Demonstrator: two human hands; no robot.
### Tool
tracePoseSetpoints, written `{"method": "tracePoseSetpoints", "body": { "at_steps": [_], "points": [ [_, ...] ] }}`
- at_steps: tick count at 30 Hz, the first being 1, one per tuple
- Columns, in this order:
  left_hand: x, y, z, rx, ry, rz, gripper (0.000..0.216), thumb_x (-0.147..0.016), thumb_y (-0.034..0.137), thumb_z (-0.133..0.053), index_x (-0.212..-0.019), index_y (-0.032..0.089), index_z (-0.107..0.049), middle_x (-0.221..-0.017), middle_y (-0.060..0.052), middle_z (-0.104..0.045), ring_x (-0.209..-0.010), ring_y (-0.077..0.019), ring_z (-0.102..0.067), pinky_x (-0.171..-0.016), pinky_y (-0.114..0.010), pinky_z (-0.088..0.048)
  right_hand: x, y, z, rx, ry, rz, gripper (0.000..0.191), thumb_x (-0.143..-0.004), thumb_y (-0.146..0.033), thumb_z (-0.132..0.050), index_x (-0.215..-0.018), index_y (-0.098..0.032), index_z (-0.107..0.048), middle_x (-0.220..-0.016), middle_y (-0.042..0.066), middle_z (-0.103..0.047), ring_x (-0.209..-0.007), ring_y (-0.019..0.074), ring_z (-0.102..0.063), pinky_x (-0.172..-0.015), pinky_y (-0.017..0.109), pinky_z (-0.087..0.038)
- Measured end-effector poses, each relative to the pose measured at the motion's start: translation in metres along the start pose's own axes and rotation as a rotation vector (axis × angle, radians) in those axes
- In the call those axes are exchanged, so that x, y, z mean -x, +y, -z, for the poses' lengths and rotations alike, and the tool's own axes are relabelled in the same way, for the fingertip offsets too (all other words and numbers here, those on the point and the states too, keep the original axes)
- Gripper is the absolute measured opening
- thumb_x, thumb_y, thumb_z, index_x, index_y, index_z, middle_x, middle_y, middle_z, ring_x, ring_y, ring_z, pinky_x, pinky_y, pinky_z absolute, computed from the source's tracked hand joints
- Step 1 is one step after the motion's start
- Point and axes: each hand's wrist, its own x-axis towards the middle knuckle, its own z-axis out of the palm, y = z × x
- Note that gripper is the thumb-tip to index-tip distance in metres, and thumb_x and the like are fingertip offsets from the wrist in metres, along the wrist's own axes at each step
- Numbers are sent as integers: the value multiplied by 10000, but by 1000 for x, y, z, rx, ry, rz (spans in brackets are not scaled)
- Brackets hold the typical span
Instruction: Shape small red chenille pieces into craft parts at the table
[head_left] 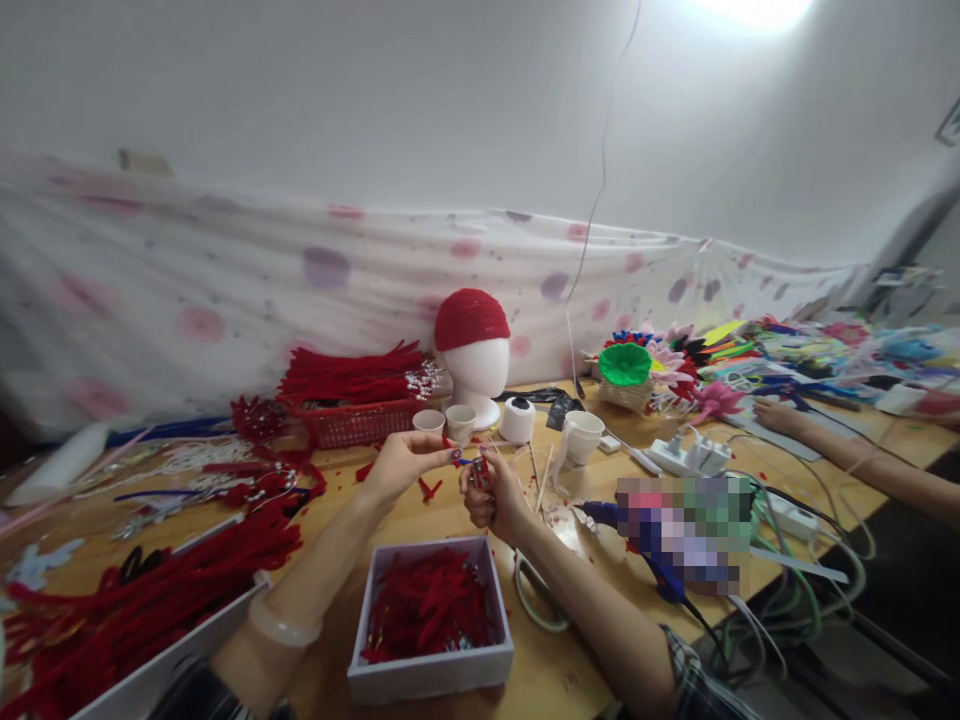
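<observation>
My left hand (409,465) reaches over the table with thumb and forefinger pinched together. At its fingertips shows a small blue piece (464,461), too small to make out fully. Close against it, my right hand (499,495) is curled round a small red and silver object whose kind I cannot make out, the thumb on top. Below both hands stands a white box (431,684) holding short red fuzzy pieces (431,600). A few red scraps (429,489) lie on the table just beyond.
Behind are a foam head (476,370) with a red cap (472,318), a red basket (360,425) of red fuzzy stems, and cups (583,437). Left lies a box of red stems (195,570). Right are a glue gun (652,550), power strips (690,455), cables and another person's arm (855,455).
</observation>
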Motion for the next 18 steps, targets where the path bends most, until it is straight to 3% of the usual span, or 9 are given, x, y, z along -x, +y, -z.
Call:
{"method": "tracePoseSetpoints", "body": {
  "at_steps": [4,10,14,18],
  "points": [
    [0,2,-3,16,59,-23,401,-434,432,-888,-677,144,-750,-711,-56,-742,-717,-184,-660,-751,-296,-504,-2,3,1,-16,51,-21,397,-744,-591,-451,-679,-203,-504,-340,-121,-237,-333,60,-60,-357,196,-41],
    [1,4,-3,-29,57,-96,379,-564,476,-818,-761,155,-772,-819,-71,-748,-844,-213,-653,-858,-342,-478,-2,1,-3,-54,150,-4,277,-701,-493,-463,-665,-218,-461,-340,-121,-233,-339,60,-47,-358,195,-26],
    [0,1,-3,-73,111,-169,349,-577,459,-809,-754,160,-779,-978,-100,-709,-984,-236,-622,-915,-355,-460,-1,4,-6,-2,99,-6,268,-679,-482,-497,-680,-216,-466,-360,-117,-273,-344,58,-71,-361,198,-32],
    [0,-3,-4,-70,128,-172,344,-571,463,-809,-742,166,-784,-1037,-113,-673,-982,-246,-613,-871,-366,-483,-1,4,-7,21,86,19,276,-679,-491,-498,-689,-218,-465,-361,-120,-265,-348,60,-69,-361,200,-38]
  ]
}}
